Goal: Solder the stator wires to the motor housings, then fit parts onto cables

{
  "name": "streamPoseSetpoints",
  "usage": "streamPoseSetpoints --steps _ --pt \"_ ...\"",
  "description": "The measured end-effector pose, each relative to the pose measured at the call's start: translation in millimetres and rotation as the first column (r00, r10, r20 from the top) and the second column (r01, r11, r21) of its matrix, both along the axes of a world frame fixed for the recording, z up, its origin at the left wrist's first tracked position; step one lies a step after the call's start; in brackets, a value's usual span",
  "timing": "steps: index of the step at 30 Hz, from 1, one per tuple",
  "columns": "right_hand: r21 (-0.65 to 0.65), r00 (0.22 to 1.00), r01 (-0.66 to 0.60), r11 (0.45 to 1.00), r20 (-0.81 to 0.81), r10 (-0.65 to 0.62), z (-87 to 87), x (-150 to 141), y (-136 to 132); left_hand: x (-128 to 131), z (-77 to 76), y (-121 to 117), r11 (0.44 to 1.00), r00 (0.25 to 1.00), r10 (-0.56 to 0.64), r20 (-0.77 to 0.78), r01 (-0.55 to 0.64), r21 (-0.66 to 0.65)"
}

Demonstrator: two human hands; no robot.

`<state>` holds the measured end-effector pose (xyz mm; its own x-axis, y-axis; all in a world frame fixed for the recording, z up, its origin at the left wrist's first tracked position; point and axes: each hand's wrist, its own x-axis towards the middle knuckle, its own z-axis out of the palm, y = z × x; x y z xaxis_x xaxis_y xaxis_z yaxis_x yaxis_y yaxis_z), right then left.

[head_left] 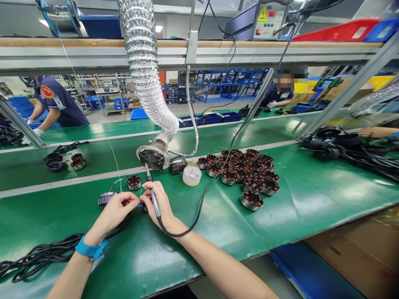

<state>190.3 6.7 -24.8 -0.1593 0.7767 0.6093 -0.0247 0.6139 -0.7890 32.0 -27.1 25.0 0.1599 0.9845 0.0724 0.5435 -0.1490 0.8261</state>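
Observation:
My right hand (161,203) is closed around a soldering iron (155,202), its tip pointing up and away toward the fume extractor inlet (152,158). Thumb and forefinger of my left hand (120,209) are pinched on a thin wire, right beside the fingertips of my right hand. Under the right fingers sits a motor stator (144,206), mostly hidden. Just beyond my hands lie another stator (134,182) with copper windings and a dark round housing (106,198), with wires running between them. A strand of solder wire (118,168) hangs down behind my left hand.
Several stators (241,170) stand grouped on the green bench, right of a tape roll (191,176). Black cables (43,253) lie at the left. The iron's cord (202,203) loops across the middle. A silver duct (145,70) hangs ahead. Co-workers are beyond the bench.

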Motion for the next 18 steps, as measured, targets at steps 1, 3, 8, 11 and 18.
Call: streamPoseSetpoints --steps 1,3,8,11,18 --pt "-0.006 1.0 -0.002 1.0 0.0 0.002 -1.2 -0.4 0.6 -0.2 -0.3 0.0 1.0 1.0 0.005 0.005 -0.005 -0.006" --pt "-0.035 1.0 -0.003 0.999 0.005 0.004 -3.0 -0.6 1.8 -0.4 -1.2 0.0 1.0 1.0 0.015 0.006 -0.015 -0.008" --pt "-0.144 0.998 -0.061 0.988 0.0 0.061 -2.8 1.6 1.9 -0.4 -1.2 -1.0 0.997 0.997 0.04 -0.071 -0.036 0.062" --pt "-0.219 0.993 -0.112 0.969 -0.055 0.102 -1.6 1.9 1.8 -0.8 0.7 -2.1 0.997 0.994 0.028 -0.109 -0.021 0.071" --pt "-0.37 0.918 -0.293 0.882 -0.368 0.151 1.6 -2.5 7.4 -2.6 0.4 -0.3 0.998 0.994 -0.006 -0.111 0.013 0.062"
